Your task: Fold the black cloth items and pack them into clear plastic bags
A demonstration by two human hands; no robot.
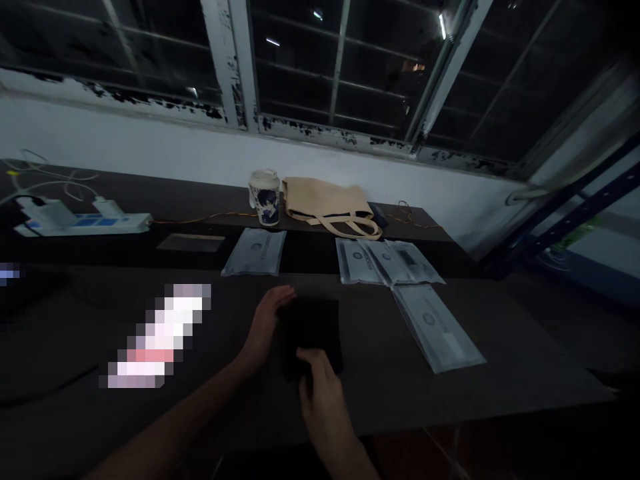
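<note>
A black, flat, roughly square piece (316, 320) lies on the dark table in front of me. Whether it is cloth or something else is too dark to tell. Along its far left edge rests my left hand (264, 325), the fingers stretched out together towards its upper corner. My right hand (323, 403) is at its near edge, index finger bent over the top and the other fingers curled beneath, so it appears to grip that edge. Right of it lies a translucent printed pouch (434, 327). Beyond the hands is another such pouch (257, 252).
More pouches (387, 261) overlap at the back right. A beige tote bag (327, 203) and a patterned cup (266, 200) stand near the wall. At left are a power strip (85, 223) with plugs and a bright pixelated phone-shaped area (160, 333). Barred windows rise behind.
</note>
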